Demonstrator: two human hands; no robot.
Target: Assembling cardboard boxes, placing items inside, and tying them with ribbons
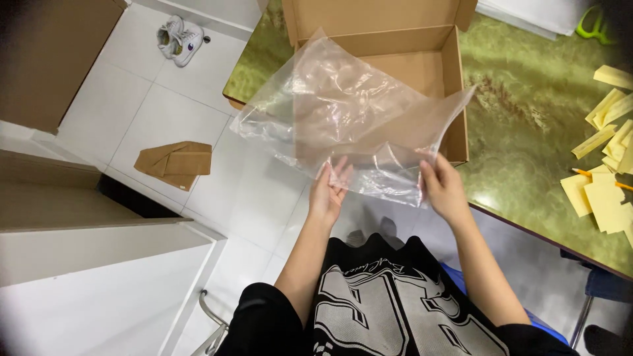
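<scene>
A large clear plastic bag [343, 112] is spread out in the air in front of me, crinkled and see-through. My left hand [328, 191] grips its near edge at the lower middle. My right hand [443, 188] pinches the same edge further right. Behind the bag, an open brown cardboard box [455, 79] sits at the left end of the green marbled table [527, 118], seen partly through the plastic.
Yellow paper slips [610, 158] and a pencil lie at the table's right. A folded piece of cardboard [175, 161] and a pair of white shoes [179, 39] lie on the white tiled floor. A brown cabinet [53, 59] and white furniture [99, 264] stand on my left.
</scene>
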